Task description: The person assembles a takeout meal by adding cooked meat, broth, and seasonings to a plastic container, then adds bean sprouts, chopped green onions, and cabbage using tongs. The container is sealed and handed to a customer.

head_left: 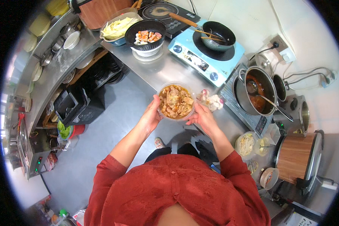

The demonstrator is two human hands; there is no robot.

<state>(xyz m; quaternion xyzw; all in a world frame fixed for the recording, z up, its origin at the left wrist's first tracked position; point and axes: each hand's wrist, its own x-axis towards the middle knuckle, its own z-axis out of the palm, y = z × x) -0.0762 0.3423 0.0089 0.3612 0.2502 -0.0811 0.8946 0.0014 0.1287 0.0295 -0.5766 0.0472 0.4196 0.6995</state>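
Note:
Between my two hands I hold a round clear plastic bowl (193, 111) filled with cooked meat pieces (175, 101) in brown sauce. My left hand (152, 114) grips its left side, and my right hand (202, 116) grips its right side. The bowl is held level, over the front edge of the steel counter. Just beyond my right hand, a crumpled white and pink cloth or bag (211, 101) lies on the counter. The fingers under the bowl are partly hidden.
A light-blue induction cooker (184, 55) carries a small pan (219, 35) with chopsticks. Right of it stands a deep pot (258, 90) of red-brown sauce with a ladle. A black bowl of sliced sausage (146, 35) sits at back left. Black bins (77, 105) stand on the floor, left.

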